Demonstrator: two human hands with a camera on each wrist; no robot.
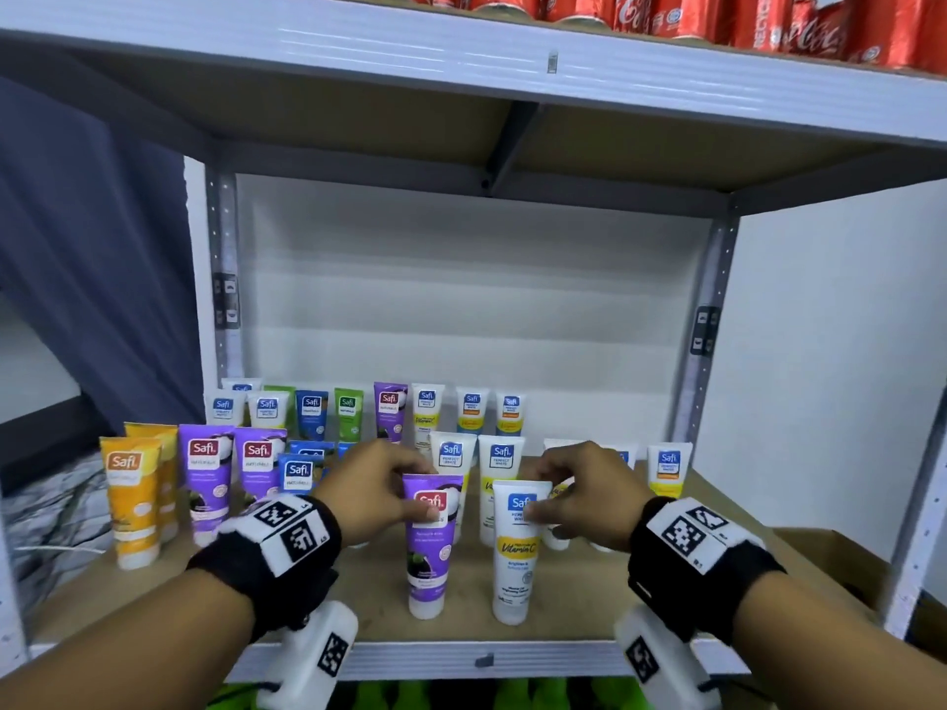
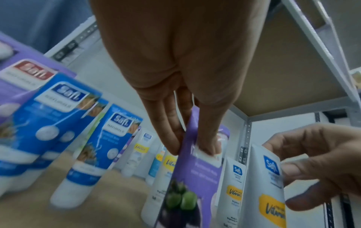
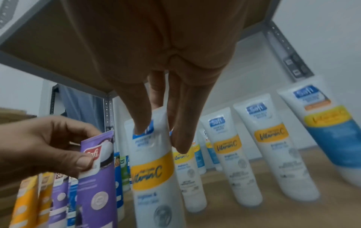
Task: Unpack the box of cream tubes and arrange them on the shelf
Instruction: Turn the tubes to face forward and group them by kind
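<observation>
A purple Safi tube point(image 1: 429, 545) stands cap-down near the front of the brown shelf board point(image 1: 369, 586). My left hand point(image 1: 376, 491) pinches its flat top end between thumb and fingers; the left wrist view shows the same tube point(image 2: 197, 182) and grip. Just to its right stands a white Vitamin C tube point(image 1: 516, 550), its top pinched by my right hand point(image 1: 574, 491). In the right wrist view, this white tube point(image 3: 154, 177) sits under my fingers. Both tubes are upright and about a tube's width apart.
Behind and to the left stand rows of orange point(image 1: 130, 504), purple point(image 1: 205, 479), blue point(image 1: 311, 412), green point(image 1: 348, 412) and white tubes point(image 1: 668, 468). Red cans point(image 1: 768, 17) fill the shelf above. A cardboard box point(image 1: 830, 566) sits at the right, behind the shelf post.
</observation>
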